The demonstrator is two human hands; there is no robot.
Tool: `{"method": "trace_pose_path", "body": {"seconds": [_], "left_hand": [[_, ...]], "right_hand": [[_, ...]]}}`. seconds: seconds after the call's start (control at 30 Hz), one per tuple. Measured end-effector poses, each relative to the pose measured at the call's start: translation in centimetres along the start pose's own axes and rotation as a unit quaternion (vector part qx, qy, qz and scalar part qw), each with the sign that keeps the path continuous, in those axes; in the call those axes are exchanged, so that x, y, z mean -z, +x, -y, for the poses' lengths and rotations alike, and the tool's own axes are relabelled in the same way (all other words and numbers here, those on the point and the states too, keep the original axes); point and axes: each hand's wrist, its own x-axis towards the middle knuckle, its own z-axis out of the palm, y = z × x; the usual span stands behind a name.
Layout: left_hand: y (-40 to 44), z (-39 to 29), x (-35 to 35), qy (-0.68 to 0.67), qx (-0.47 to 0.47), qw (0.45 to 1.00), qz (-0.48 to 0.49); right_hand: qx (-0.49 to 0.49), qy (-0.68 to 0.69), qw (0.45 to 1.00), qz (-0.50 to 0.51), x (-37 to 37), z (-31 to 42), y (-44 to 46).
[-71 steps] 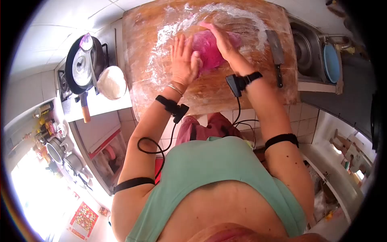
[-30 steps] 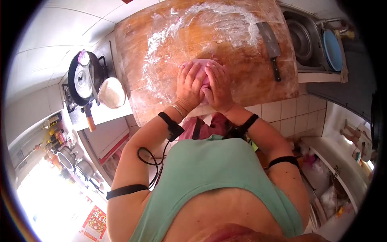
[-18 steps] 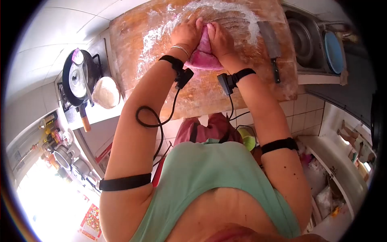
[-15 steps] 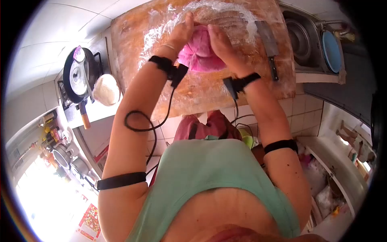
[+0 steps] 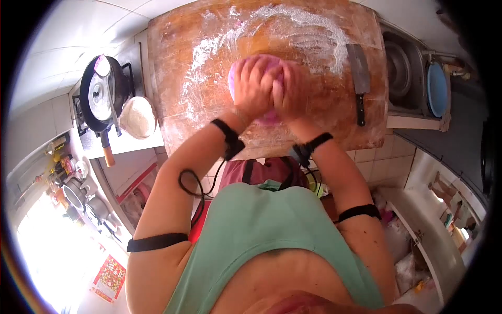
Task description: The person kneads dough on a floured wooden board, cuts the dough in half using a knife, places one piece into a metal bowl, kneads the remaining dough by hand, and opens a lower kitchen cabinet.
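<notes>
A lump of pink dough [image 5: 269, 59] lies on a floured wooden board [image 5: 204, 118], partly covered by my two hands. My left hand [image 5: 253, 86] presses on top of it, fingers curled over the dough. Against its right side is my right hand [image 5: 289, 91], slightly blurred, with its fingers wrapped round the dough and touching the left hand. White flour [image 5: 314, 23] is smeared in an arc across the far part of the board. To the right of my hands lies a cleaver [image 5: 358, 70] with a black handle.
On the left, a black pan [image 5: 123, 86] with a glass lid stands on the stove, beside a bowl of pale powder [image 5: 138, 118]. A metal sink [image 5: 401, 63] and a blue basin [image 5: 436, 90] are at the right. Cables hang from black wrist straps.
My hands have gone from cupping the dough's sides to pressing over its top, close together. The dough sits nearer to me and looks turned or folded; the whole view has shifted slightly.
</notes>
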Motion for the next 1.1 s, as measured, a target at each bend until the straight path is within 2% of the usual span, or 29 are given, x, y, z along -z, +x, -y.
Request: {"method": "trace_pose_path", "body": {"seconds": [0.07, 0.17, 0.2, 0.27, 0.3, 0.33, 0.4, 0.43, 0.47, 0.5, 0.6, 0.63, 0.7, 0.73, 0.77, 0.8, 0.83, 0.9, 0.93, 0.97, 1.0, 1.03, 1.07, 1.1], "left_hand": [[3.4, 1.3, -1.1, 0.020, 0.035, 0.999, 0.011], [7.5, 2.0, -2.4, 0.033, 0.154, 0.984, 0.084], [8.5, 3.3, -3.1, 0.031, 0.150, 0.985, 0.075], [9.2, 6.9, -3.7, -0.157, 0.269, 0.919, 0.240], [9.9, 5.6, 0.5, -0.231, 0.340, 0.883, 0.225], [9.1, 5.2, 2.0, -0.219, 0.335, 0.903, 0.154], [6.2, 4.3, 1.8, 0.020, 0.185, 0.967, 0.177], [2.7, 3.7, 0.7, -0.016, 0.075, 0.973, 0.218], [-0.5, 1.8, 0.5, -0.020, 0.029, 0.996, 0.080], [-2.2, 0.8, 0.8, -0.046, 0.021, 0.995, 0.086], [-3.9, -1.0, 3.4, -0.135, 0.059, 0.989, 0.023], [-3.9, -0.3, 3.6, -0.133, 0.061, 0.989, 0.025], [-3.8, 1.2, 4.3, -0.263, 0.241, 0.934, 0.017], [-3.5, 2.4, 4.6, -0.162, 0.204, 0.965, -0.007], [-3.7, 3.0, 4.2, -0.159, 0.259, 0.953, -0.012], [-4.1, 3.4, 3.7, -0.155, 0.314, 0.937, -0.018], [-4.1, 3.9, 2.7, -0.155, 0.315, 0.936, -0.019], [-3.0, 4.8, 0.3, -0.228, 0.390, 0.892, 0.017], [-2.1, 4.5, 0.1, -0.228, 0.390, 0.892, 0.012], [-1.2, 4.0, -0.2, -0.335, 0.418, 0.844, -0.006], [-0.3, 3.9, -0.4, -0.439, 0.438, 0.784, -0.025], [-0.2, 4.1, 0.2, -0.367, 0.397, 0.841, -0.011], [-0.9, 3.8, 0.9, -0.369, 0.398, 0.840, -0.015], [-1.0, 1.9, 3.9, -0.347, 0.312, 0.884, 0.038]], "right_hand": [[-0.029, 0.017, 0.999, -0.018, -1.5, -2.2, 3.4], [-0.132, -0.003, 0.991, 0.027, -2.6, -4.3, 5.9], [-0.125, -0.007, 0.992, 0.021, -2.6, -4.1, 5.8], [-0.185, 0.042, 0.982, 0.018, -3.0, -4.2, 5.1], [-0.203, 0.079, 0.975, 0.044, -1.2, -2.9, 4.7], [-0.205, 0.078, 0.974, 0.048, 0.8, -0.7, 4.4], [-0.243, 0.117, 0.960, 0.078, 4.2, 4.0, 3.6], [-0.242, 0.118, 0.960, 0.077, 4.4, 5.1, 2.4], [-0.124, 0.025, 0.991, 0.043, 3.9, 5.5, 0.7], [-0.005, -0.070, 0.998, 0.007, 3.3, 5.6, -0.9], [0.022, -0.035, 0.999, 0.019, 2.1, 3.7, -4.3], [0.029, -0.088, 0.996, 0.004, 1.5, 3.3, -4.0], [0.017, -0.078, 0.997, 0.025, 0.9, 1.7, -0.9], [0.009, -0.071, 0.997, 0.041, 0.4, 0.8, 0.9], [0.011, -0.070, 0.997, 0.041, -0.8, -0.5, 2.1], [-0.024, -0.069, 0.997, 0.027, -2.1, -1.8, 3.2], [-0.060, -0.068, 0.996, 0.013, -3.1, -2.6, 3.8], [-0.089, -0.065, 0.994, -0.003, -4.4, -3.5, 5.0], [-0.122, -0.064, 0.990, -0.018, -4.3, -2.9, 5.3], [-0.119, -0.065, 0.991, -0.019, -3.7, -2.6, 5.3], [-0.236, 0.004, 0.972, 0.018, -2.2, -1.5, 6.1], [-0.346, 0.073, 0.934, 0.056, -0.5, -0.4, 7.0], [-0.363, 0.114, 0.920, 0.091, 0.7, 0.2, 6.5], [-0.381, 0.154, 0.903, 0.127, 1.8, 0.8, 6.0]]}}
